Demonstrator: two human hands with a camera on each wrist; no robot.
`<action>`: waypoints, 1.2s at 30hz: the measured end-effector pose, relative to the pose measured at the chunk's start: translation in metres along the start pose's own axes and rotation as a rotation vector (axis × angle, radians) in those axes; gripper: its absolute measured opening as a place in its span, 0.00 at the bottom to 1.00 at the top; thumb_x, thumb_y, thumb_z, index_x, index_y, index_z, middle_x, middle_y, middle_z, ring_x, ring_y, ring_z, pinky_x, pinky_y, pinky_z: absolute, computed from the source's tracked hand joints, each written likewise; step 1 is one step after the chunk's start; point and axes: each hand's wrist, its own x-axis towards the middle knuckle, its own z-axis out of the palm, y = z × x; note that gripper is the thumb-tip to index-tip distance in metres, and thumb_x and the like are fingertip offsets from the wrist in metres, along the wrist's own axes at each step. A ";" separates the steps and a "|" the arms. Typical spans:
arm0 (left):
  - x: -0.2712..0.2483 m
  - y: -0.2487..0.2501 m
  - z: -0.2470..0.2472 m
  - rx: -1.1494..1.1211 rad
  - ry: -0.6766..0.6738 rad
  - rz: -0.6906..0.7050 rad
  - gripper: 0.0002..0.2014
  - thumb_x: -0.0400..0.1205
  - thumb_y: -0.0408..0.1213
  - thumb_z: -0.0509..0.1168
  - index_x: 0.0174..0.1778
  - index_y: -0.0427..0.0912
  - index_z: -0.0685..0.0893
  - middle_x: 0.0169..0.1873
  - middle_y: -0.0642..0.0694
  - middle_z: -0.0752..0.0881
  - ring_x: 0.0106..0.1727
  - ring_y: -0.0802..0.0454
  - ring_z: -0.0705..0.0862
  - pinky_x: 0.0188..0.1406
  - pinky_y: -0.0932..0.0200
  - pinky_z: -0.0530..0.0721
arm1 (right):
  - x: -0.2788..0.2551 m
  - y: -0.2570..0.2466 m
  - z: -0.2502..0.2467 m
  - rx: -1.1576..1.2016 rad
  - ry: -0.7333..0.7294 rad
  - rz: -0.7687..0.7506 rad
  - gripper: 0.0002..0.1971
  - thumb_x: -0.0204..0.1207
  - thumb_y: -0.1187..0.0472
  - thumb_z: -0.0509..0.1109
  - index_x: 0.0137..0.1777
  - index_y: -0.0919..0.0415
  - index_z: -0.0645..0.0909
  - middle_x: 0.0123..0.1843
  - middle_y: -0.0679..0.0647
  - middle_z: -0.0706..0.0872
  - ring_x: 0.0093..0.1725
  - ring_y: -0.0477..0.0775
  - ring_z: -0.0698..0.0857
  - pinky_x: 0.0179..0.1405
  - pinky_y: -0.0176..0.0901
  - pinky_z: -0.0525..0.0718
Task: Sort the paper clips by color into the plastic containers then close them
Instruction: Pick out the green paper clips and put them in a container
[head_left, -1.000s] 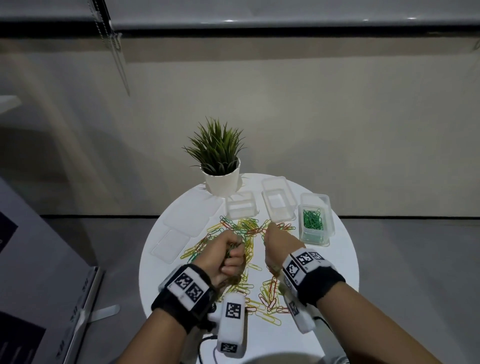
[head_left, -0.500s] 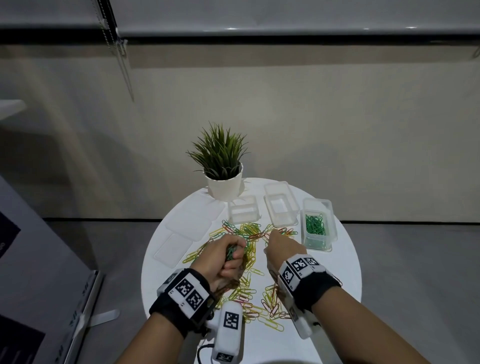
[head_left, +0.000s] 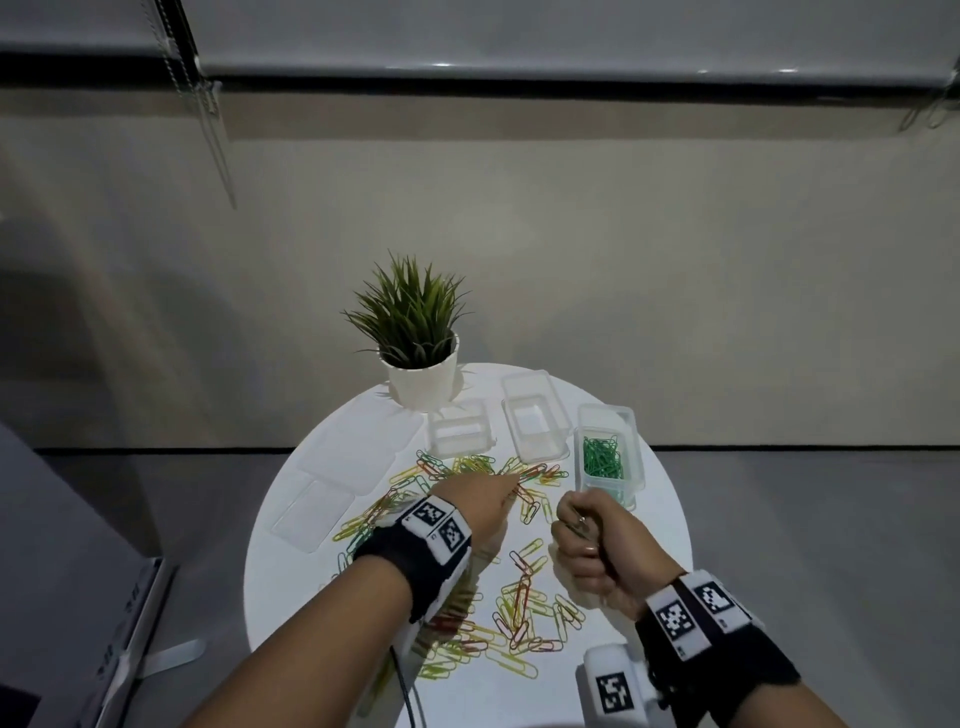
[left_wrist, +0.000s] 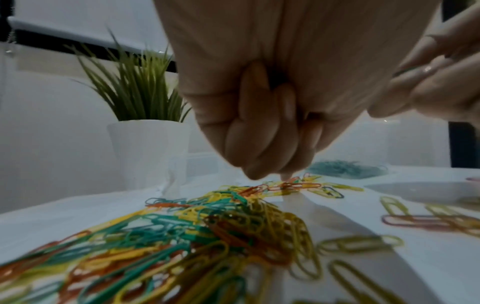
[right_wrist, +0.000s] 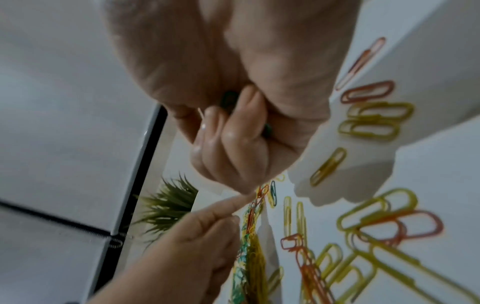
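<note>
Red, yellow and green paper clips (head_left: 519, 613) lie scattered over the round white table (head_left: 654, 545). My left hand (head_left: 511, 483) reaches into the far pile (left_wrist: 207, 226). Its index fingertip (left_wrist: 285, 176) touches red clips while the other fingers curl into the palm. My right hand (head_left: 579, 525) is a fist just in front of the clear container (head_left: 632, 423) of green clips. It grips green paper clips (right_wrist: 229, 98) that peek out between its fingers. Two empty clear containers (head_left: 460, 431) (head_left: 532, 415) stand behind the pile.
A potted plant (head_left: 423, 384) in a white pot stands at the table's back. Two clear lids (head_left: 317, 512) (head_left: 358, 447) lie flat on the left side. The table's edge curves close on every side. A grey panel (head_left: 67, 597) stands at the lower left.
Both hands have shifted right. The left hand, earlier a fist with a green clip showing, now points its index finger into the pile. The right hand has pulled back into a fist near the green container.
</note>
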 end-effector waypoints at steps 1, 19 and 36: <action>-0.001 0.002 0.003 0.046 -0.039 -0.004 0.18 0.85 0.35 0.53 0.72 0.41 0.69 0.58 0.34 0.83 0.53 0.39 0.82 0.51 0.48 0.80 | 0.000 0.001 -0.002 0.060 -0.019 0.002 0.18 0.81 0.55 0.54 0.29 0.55 0.62 0.24 0.51 0.55 0.18 0.45 0.51 0.16 0.25 0.49; 0.024 0.017 0.011 -0.332 0.072 -0.082 0.09 0.86 0.34 0.48 0.50 0.48 0.73 0.37 0.48 0.81 0.39 0.46 0.79 0.34 0.57 0.72 | 0.001 0.001 -0.015 -0.395 0.304 -0.094 0.15 0.86 0.65 0.55 0.43 0.67 0.81 0.19 0.47 0.76 0.16 0.44 0.64 0.15 0.31 0.59; 0.021 0.041 0.016 -0.037 -0.018 -0.186 0.13 0.85 0.31 0.56 0.65 0.34 0.76 0.61 0.37 0.83 0.62 0.41 0.83 0.52 0.53 0.79 | -0.016 -0.036 -0.008 -1.123 0.372 -0.291 0.15 0.87 0.61 0.51 0.58 0.58 0.81 0.52 0.48 0.81 0.40 0.34 0.77 0.38 0.33 0.72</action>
